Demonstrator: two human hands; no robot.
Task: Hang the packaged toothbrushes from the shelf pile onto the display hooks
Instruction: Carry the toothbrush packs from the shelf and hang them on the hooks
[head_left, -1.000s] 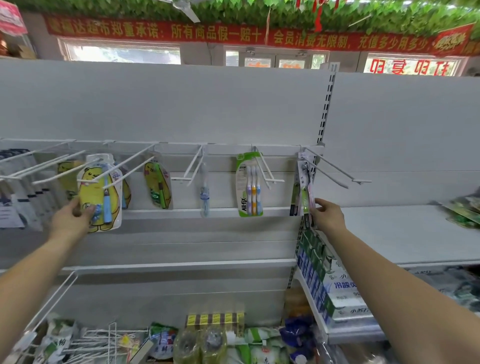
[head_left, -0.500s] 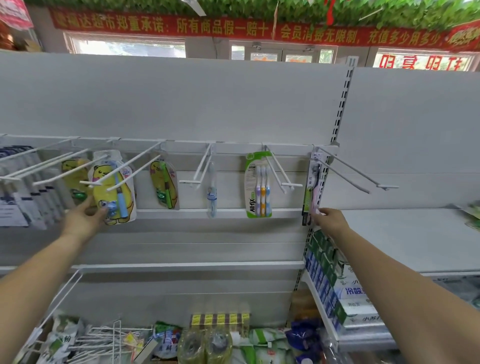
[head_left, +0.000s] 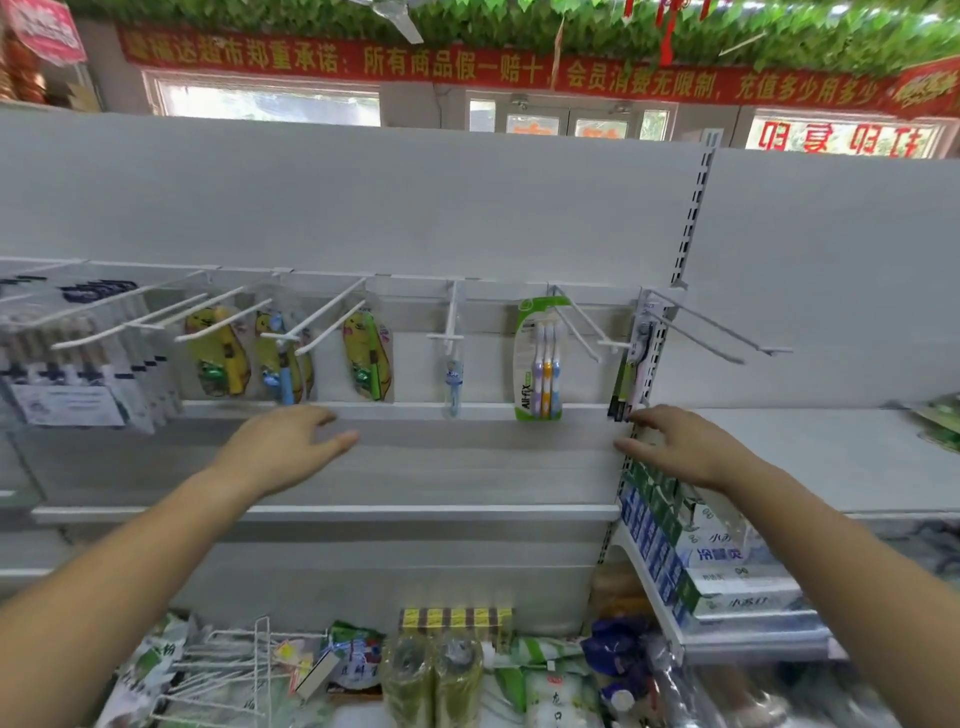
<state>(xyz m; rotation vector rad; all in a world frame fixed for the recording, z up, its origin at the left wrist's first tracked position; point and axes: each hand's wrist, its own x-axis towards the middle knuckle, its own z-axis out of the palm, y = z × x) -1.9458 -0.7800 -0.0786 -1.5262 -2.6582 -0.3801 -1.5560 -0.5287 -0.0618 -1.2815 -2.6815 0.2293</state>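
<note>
White display hooks (head_left: 332, 312) jut from a rail across the grey back panel. Yellow cartoon toothbrush packs (head_left: 278, 358) hang on the left hooks, a green three-brush pack (head_left: 537, 358) hangs in the middle, and a slim pack (head_left: 634, 364) hangs at the upright post. My left hand (head_left: 283, 449) hovers below the yellow packs with relaxed fingers and holds nothing. My right hand (head_left: 675, 447) is just under the slim pack, fingers loose and empty. A pile of packaged goods (head_left: 353, 670) lies on the bottom shelf.
Dark boxed packs (head_left: 78, 374) hang at the far left. Loose white hooks (head_left: 228, 670) lie on the bottom shelf. Stacked toothpaste boxes (head_left: 717, 571) fill the lower right shelf. A bare white shelf (head_left: 810, 452) runs to the right.
My left hand has let go of the yellow pack and dropped to the right below it. My right hand has released the slim pack and lowered slightly.
</note>
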